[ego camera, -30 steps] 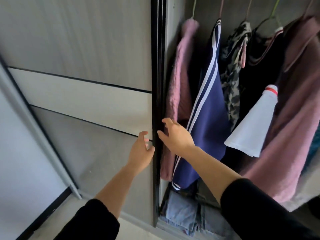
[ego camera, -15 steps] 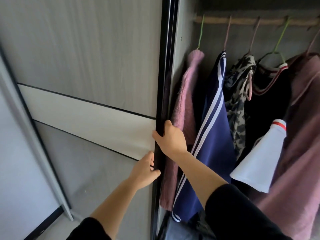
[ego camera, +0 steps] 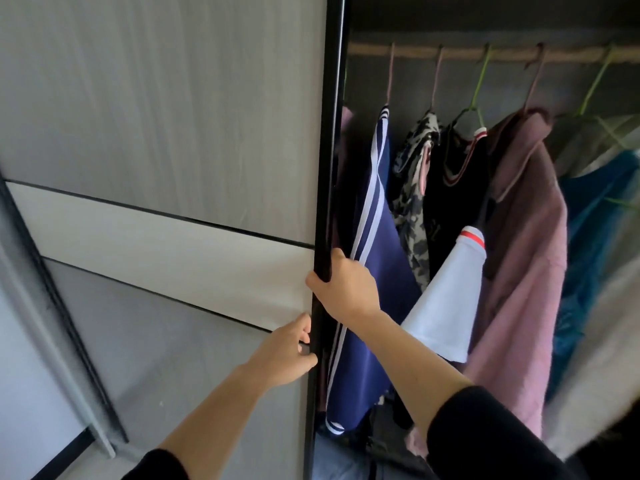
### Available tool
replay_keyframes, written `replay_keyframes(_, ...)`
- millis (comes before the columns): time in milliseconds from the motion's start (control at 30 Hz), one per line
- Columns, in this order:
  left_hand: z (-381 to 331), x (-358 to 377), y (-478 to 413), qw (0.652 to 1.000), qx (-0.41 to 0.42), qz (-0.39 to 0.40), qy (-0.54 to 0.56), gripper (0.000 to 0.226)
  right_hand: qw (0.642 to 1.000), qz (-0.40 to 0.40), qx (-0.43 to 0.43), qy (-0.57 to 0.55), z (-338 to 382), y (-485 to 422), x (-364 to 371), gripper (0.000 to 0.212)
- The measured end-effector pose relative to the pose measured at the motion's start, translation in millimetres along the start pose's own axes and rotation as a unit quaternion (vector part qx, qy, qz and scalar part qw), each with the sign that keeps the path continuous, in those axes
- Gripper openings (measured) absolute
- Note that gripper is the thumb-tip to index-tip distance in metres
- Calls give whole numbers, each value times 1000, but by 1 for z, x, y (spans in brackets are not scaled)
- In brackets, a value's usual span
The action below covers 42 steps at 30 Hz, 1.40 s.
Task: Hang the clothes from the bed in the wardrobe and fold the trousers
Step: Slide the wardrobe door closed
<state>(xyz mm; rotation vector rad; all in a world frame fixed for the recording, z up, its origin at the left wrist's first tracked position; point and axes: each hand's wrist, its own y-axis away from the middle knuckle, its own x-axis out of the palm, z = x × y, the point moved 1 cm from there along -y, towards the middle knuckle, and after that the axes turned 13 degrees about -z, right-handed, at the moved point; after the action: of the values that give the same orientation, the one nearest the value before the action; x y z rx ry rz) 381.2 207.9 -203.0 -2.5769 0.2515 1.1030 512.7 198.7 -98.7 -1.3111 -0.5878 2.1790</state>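
Head: right grip (ego camera: 346, 289) clasps wardrobe door (ego camera: 207, 133) (black-edged).

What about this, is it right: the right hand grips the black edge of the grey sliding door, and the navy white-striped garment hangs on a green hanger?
Not the hanger: in the head view the navy white-striped garment hangs on a pink hanger, not green. The right hand does grip the black edge of the grey sliding door.

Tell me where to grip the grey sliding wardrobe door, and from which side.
Grip its black vertical edge strip from the open wardrobe side: the grey panels are flat, without handles, and the narrow strip fits a curled grip, as the right hand shows.
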Motion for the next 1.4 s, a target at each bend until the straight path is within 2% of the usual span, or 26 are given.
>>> replay_keyframes(167,-44,32,12,988,121,-42,-87,25,999,-10,16,34,-50,18,-46,29)
replay_keyframes(300,-87,50,21,943,237,-156,-172,48,997,-25,43,58,-91,35,-90,34)
replay_keyframes(400,-117,54,20,908,276,-264,-174,77,993,-34,60,99,-123,48,-124,33)
replay_keyframes(500,-142,54,9,864,323,-312,-227,101,987,-59,75,125,-155,65,-156,30)
replay_keyframes(567,-160,57,2,848,343,-301,-271,116,984,-113,79,111,-171,79,-176,36)
replay_keyframes(633,-179,67,0,840,363,-271,-300,127,974,-198,43,105,-183,92,-195,67)
replay_keyframes(700,-199,82,2,834,374,-256,-316,130,948,-268,-22,170,-192,96,-213,88)
replay_keyframes(733,-213,92,4,832,379,-254,-315,130,936,-275,-59,213,-197,95,-223,94)
replay_keyframes(833,-249,119,12,835,400,-240,-292,132,916,-206,-140,314,-212,90,-246,99)
replay_keyframes(967,-281,140,17,814,467,-238,-250,127,897,-136,-110,405,-243,99,-274,114)
replay_keyframes(1033,-293,142,14,815,469,-248,-231,128,888,-135,-93,430,-258,104,-288,118)
replay_keyframes(1133,-319,148,12,808,467,-248,-261,136,878,-145,-57,452,-279,110,-304,124)
replay_keyframes(1300,-358,181,20,791,494,-249,-262,137,878,-153,-10,454,-305,120,-334,130)
replay_keyframes(1400,-376,198,23,786,502,-251,-259,137,875,-145,-16,461,-315,127,-347,119)
